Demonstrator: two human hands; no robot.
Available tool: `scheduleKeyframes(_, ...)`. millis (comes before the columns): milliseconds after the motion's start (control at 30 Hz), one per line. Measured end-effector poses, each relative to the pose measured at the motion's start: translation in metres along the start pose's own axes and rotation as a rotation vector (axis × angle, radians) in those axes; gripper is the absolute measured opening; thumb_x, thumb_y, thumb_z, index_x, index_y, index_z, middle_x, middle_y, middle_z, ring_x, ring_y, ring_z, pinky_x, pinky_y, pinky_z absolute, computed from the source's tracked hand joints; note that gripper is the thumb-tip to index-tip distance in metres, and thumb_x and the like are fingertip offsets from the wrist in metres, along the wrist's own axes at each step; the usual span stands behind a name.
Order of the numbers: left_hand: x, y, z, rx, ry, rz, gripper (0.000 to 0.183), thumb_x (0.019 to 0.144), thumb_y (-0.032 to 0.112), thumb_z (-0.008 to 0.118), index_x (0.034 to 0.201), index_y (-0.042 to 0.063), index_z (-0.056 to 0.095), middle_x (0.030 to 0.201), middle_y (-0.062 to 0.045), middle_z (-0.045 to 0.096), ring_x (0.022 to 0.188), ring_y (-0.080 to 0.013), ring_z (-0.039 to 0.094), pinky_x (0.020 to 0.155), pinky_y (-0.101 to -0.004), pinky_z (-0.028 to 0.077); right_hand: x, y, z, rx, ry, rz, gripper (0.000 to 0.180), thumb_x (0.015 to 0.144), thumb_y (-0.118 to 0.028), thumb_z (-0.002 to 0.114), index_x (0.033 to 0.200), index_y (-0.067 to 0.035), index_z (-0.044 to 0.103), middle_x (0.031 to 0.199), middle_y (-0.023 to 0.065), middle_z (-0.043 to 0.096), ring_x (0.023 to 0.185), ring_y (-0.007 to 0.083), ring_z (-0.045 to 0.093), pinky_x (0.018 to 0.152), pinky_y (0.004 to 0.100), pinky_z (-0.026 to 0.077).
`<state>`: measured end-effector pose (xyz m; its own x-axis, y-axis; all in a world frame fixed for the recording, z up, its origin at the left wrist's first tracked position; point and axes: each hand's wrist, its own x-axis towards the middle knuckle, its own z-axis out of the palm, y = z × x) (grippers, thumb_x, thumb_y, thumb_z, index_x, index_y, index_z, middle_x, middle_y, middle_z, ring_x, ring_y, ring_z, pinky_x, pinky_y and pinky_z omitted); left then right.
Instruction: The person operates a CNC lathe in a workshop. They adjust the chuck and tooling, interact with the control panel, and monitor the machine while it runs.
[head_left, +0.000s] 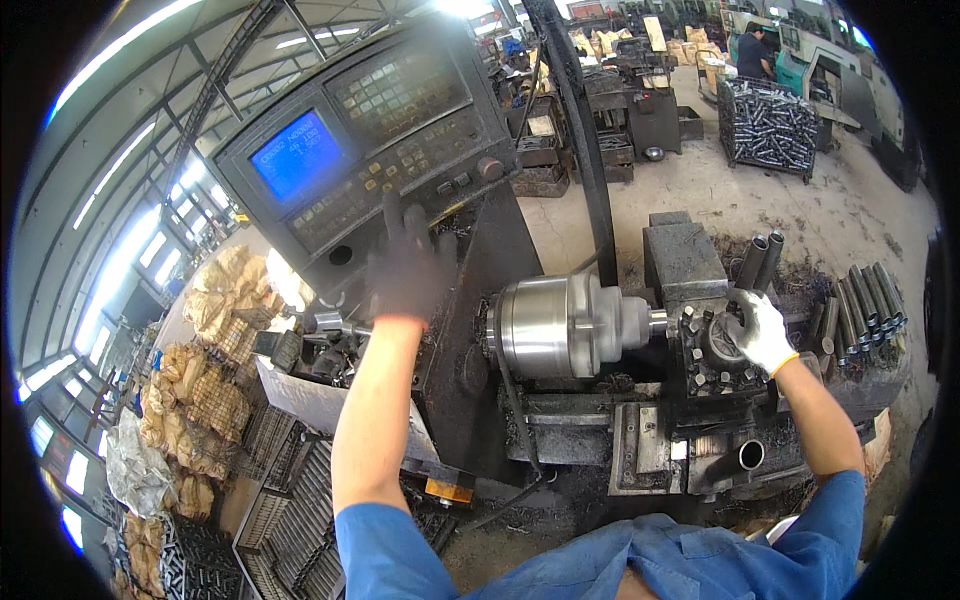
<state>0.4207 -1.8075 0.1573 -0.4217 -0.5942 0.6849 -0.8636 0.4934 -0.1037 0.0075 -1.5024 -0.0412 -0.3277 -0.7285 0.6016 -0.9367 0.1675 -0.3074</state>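
Observation:
My left hand (414, 266), in a dark glove blurred by motion, is raised in front of the CNC control panel (360, 187). Its fingers are spread, with the fingertips by the lower rows of buttons (388, 187), and nothing is in it. Whether a button is pressed cannot be made out. My right hand (759, 331), in a white glove with a dark palm, is curled at the round hub (724, 341) on top of the lathe's tool post (694, 379); its grip is partly hidden. Between the hands is the metal lathe chuck (536, 326), its jaw end blurred.
Steel tubes (870, 304) lie on the machine's right side; two more tubes (757, 262) stand behind the tool post. A dark post (581, 135) rises behind the chuck. Racks of metal parts (289, 517) and sacks (191, 405) are at lower left. A person (752, 52) stands far back.

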Motion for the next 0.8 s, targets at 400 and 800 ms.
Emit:
scheduleKeyframes(400,0.072,0.002,0.053,0.168,-0.109,-0.173,0.065,0.097,0.047,0.064,0.15,0.01,0.06,0.177,-0.022,0.026,0.135,-0.048,0.062,0.106,-0.062,0.053,-0.004,-0.013,0.001,0.097,0.151,0.119,0.027,0.094,-0.024,0.075,0.116,-0.008,0.076,0.104,0.0175,0.074,0.103,0.0399,0.068,0.091,0.0466,0.056)
scheduleKeyframes(800,0.077,-0.015,0.07,0.305,-0.077,0.012,0.067,0.1,0.045,0.061,0.148,-0.002,0.056,0.171,-0.028,0.033,0.146,-0.0498,0.051,0.116,-0.0557,0.047,-0.007,-0.006,0.008,0.023,0.162,0.148,0.025,0.093,-0.029,0.075,0.107,-0.008,0.076,0.096,0.0154,0.074,0.096,0.0365,0.07,0.086,0.0463,0.058)
